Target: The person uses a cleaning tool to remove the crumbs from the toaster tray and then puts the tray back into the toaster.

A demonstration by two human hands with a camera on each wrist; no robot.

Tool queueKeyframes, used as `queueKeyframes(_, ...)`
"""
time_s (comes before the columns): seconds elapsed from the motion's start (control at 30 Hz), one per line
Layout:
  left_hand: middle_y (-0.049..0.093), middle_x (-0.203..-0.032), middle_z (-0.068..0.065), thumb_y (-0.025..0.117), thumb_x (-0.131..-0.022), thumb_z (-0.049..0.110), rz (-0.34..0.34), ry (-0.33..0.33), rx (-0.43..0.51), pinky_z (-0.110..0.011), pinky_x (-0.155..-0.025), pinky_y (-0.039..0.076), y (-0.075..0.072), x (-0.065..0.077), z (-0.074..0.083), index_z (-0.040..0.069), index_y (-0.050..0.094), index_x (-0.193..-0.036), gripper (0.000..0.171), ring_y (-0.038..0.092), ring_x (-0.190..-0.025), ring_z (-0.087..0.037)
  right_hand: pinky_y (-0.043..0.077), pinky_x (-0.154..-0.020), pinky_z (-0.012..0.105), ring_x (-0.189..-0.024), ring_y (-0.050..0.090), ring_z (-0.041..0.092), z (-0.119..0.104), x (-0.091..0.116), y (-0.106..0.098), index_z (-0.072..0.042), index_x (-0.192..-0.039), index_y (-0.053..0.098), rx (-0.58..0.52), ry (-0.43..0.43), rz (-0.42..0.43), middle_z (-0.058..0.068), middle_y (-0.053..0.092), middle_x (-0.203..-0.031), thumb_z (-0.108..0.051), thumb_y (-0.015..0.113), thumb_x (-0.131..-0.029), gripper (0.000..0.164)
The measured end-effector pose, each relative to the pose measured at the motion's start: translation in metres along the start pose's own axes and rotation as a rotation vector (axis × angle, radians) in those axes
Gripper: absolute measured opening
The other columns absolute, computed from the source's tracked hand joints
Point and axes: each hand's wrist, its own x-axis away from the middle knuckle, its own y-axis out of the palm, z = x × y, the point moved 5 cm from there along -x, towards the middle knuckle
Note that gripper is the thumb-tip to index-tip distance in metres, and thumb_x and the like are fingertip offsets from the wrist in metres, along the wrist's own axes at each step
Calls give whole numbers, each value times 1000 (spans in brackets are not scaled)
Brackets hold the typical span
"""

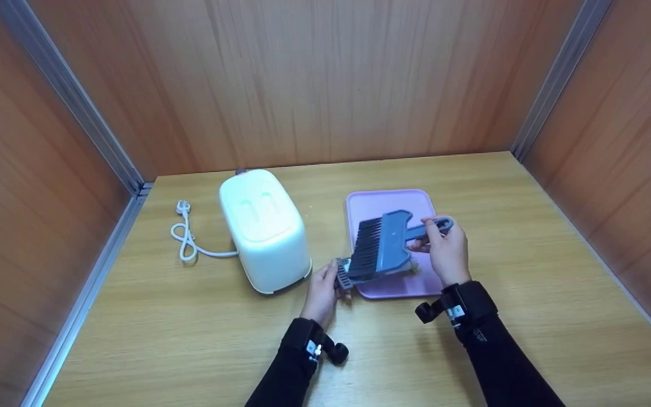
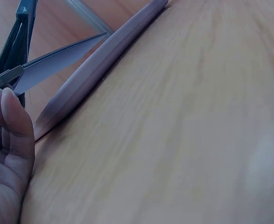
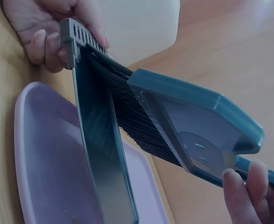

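Observation:
My right hand [image 1: 448, 257] grips the handle of a blue hand brush [image 1: 394, 242], whose dark bristles point left. In my left hand [image 1: 320, 294] is a small dustpan [image 3: 97, 149], pinched at its grey toothed end. That end shows at the left of the bristles in the head view, while the brush covers most of the pan. The right wrist view has the bristle tips right at the grey teeth [image 3: 83, 35]. Both tools are held over a purple tray [image 1: 390, 196], where a few small crumbs [image 3: 75, 218] lie.
A white toaster-like appliance [image 1: 272, 237] stands left of the tray, close to my left hand. Its white cord and plug [image 1: 184, 232] lie looped on the table at far left. Wooden panels [image 1: 325, 79] enclose the table at the back and sides.

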Motion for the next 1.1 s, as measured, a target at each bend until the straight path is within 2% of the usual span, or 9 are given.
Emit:
queueKeyframes(0.3,68,-86,-6,37,-108,29,-11,9,-47,-25,-54,49,0,0,1,-9,55,-124,45,57,-62,-13,61,-65,36,-58,66,17,-8,-2,-4,4,-112,56,36,-91,-20,21,64,-87,-12,48,-103,20)
queueKeyframes(0.63,67,-90,-8,37,-108,27,-3,-5,-26,-25,-55,50,-1,-1,1,-8,55,-124,42,58,-67,-13,61,-69,36,-63,67,20,-4,-10,-21,4,-117,55,100,-37,-29,21,65,-91,-17,49,-104,25)
queueKeyframes(0.9,66,-93,-8,38,-108,28,6,-13,-35,-25,-56,51,-2,0,1,-8,53,-129,44,59,-69,-13,61,-68,33,-60,64,14,-3,-16,-35,6,-119,53,114,-5,-17,18,62,-93,-18,48,-104,28)
queueKeyframes(1.1,68,-95,-10,39,-108,29,18,-27,-52,-25,-58,51,-3,-1,0,-7,53,-130,45,59,-71,-13,60,-70,31,-63,66,13,-6,-20,-45,6,-124,52,177,-8,-22,17,62,-96,-22,45,-105,34)
